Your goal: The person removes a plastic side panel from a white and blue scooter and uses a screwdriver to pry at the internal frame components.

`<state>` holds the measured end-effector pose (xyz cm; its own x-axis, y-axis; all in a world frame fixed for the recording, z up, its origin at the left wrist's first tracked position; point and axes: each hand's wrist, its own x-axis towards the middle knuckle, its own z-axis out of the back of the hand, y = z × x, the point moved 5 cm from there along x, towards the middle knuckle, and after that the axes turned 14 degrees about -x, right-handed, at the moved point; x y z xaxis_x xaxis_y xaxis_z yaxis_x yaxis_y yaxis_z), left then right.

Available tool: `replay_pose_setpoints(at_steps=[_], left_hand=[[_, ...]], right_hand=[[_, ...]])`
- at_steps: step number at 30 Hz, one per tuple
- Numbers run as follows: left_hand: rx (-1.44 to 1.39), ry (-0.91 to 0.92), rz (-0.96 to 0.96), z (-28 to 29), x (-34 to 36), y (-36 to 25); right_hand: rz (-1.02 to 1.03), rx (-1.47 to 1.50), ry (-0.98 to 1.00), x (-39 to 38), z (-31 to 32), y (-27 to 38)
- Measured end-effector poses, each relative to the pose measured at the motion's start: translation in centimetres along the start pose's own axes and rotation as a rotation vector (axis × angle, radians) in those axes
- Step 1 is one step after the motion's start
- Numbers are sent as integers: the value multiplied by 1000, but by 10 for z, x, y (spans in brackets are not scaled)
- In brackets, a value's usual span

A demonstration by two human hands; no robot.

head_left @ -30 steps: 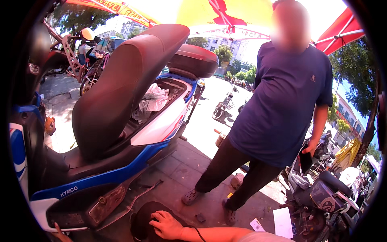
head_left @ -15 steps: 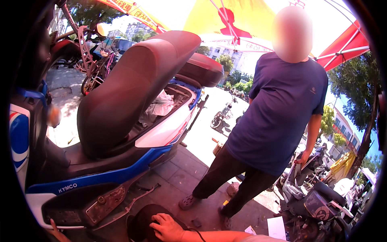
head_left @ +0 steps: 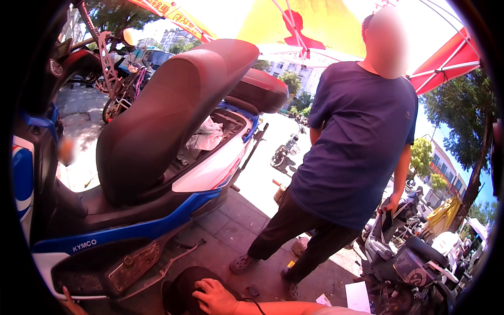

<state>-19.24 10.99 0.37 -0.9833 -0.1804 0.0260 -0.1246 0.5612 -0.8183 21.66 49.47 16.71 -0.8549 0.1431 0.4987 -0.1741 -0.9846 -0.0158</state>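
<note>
My right hand [head_left: 212,296] rests with curled fingers gripping the top of a rounded black object [head_left: 184,278] at the bottom centre; a dark cord runs below my wrist. My left hand [head_left: 71,300] is partly visible at the lower left, a finger stretched up against the lower side of a blue, white and black scooter [head_left: 131,220]. The scooter's black seat [head_left: 147,136] is raised, showing a crumpled pale bag [head_left: 205,136] in the storage space. A bare metal strip [head_left: 181,257] lies beside the scooter's lower body.
A person [head_left: 352,152] in a dark T-shirt stands facing me, a dark item in one hand. Parked two-wheelers [head_left: 415,262] crowd the right, with more [head_left: 115,84] behind at left. A white sheet [head_left: 357,296] lies on the paving. A canopy [head_left: 262,26] is overhead.
The view has shifted slightly. The standing person has turned the head slightly and lowered the hand holding the dark item. My hands keep about the same positions.
</note>
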Motion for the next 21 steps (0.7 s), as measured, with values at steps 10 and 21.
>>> replay_pose_setpoints(at_steps=[10,21], left_hand=[[65,-54,-45,-27,-28,-26],[56,-63,-68,-28,-30,-26]], right_hand=[[-3,2,-7,-5,-2,-4],[-15,-13,10,-8,-4,-5]])
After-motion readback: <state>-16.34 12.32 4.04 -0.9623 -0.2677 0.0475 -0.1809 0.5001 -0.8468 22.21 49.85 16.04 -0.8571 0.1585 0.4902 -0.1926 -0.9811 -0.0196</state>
